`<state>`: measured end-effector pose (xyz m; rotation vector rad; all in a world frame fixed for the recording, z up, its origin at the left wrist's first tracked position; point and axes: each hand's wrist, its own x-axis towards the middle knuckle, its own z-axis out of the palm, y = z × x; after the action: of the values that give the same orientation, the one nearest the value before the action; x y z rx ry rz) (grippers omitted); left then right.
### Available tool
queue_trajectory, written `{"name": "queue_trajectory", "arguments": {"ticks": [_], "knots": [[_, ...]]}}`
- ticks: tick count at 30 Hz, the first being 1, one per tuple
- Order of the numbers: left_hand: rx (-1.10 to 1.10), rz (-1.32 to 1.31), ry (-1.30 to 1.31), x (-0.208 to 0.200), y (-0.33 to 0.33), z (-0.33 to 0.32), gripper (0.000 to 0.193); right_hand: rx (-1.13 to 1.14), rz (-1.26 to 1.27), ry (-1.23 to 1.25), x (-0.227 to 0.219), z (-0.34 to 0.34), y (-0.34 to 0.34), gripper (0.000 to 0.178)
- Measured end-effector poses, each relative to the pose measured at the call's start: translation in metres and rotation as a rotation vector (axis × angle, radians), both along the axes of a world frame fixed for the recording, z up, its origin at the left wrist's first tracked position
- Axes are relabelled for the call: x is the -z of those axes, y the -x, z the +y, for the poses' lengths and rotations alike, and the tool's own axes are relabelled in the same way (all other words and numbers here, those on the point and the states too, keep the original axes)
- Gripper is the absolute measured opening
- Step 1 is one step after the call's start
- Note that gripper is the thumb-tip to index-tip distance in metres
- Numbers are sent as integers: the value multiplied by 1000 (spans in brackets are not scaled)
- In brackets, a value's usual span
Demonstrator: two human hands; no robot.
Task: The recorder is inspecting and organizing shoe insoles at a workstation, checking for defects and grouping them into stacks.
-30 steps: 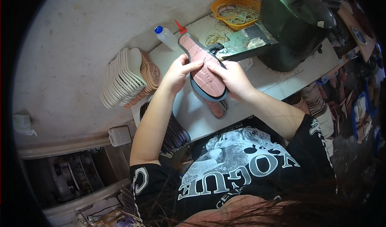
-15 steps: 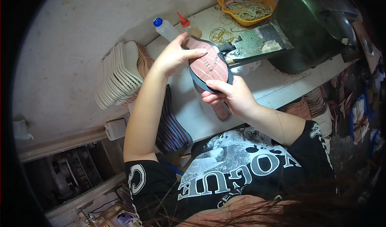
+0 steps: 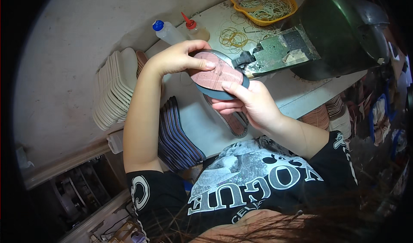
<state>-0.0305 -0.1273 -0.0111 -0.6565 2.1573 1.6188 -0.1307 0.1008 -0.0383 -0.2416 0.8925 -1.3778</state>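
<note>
My left hand (image 3: 183,61) grips the far left edge of a shoe sole (image 3: 208,77), thumb on top and fingers curled behind. The sole's upper face is pinkish-brown with a dark bluish rim. My right hand (image 3: 256,103) pinches its near right edge, thumb on the face and fingers underneath. The sole's far right edge meets the dark head (image 3: 244,60) of a green machine arm (image 3: 279,51). Below my right fingers, a rounded pinkish end with a stitched-looking border (image 3: 236,126) shows over the white table; whether it belongs to the held sole I cannot tell.
A green machine body (image 3: 344,36) stands at the far right. A yellow basket (image 3: 292,8) holds tangled cord, with loose loops (image 3: 233,37) nearby. A blue-capped bottle (image 3: 168,33) and red-tipped bottle (image 3: 198,31) stand behind. Stacked white (image 3: 114,88) and dark soles (image 3: 174,135) lie left.
My left hand and the sole have shifted slightly left and down in the picture, and the sole has turned against the machine head. Both hands keep their grip. The whole view has shifted a little too.
</note>
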Motion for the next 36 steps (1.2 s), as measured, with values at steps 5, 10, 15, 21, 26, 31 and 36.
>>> {"name": "queue_trajectory", "arguments": {"ticks": [5, 10, 15, 21, 26, 31, 36], "knots": [[-143, 47, 25, -11, -13, 17, 49, 7, 15, 5, 1, -1, 2, 36], [-346, 67, 3, -18, -28, 47, 41, -23, 2, 8, 4, -1, 4, 37], [-343, 33, 291, -20, -38, 70, 43, -22, 125, 4, 3, 3, 11, 35], [-461, -104, 197, -9, -35, 103, 49, -42, 305, 53, 3, 15, 16, 30], [-618, -124, 150, -14, -24, 124, 61, -181, 449, 187, 17, 43, -4, 38], [-586, -109, 24, -15, -27, 135, 58, -92, 418, 262, 26, 40, 16, 28], [-582, -102, 91, -7, -31, 142, 49, -373, 474, 293, 32, 36, 58, 26]]}}
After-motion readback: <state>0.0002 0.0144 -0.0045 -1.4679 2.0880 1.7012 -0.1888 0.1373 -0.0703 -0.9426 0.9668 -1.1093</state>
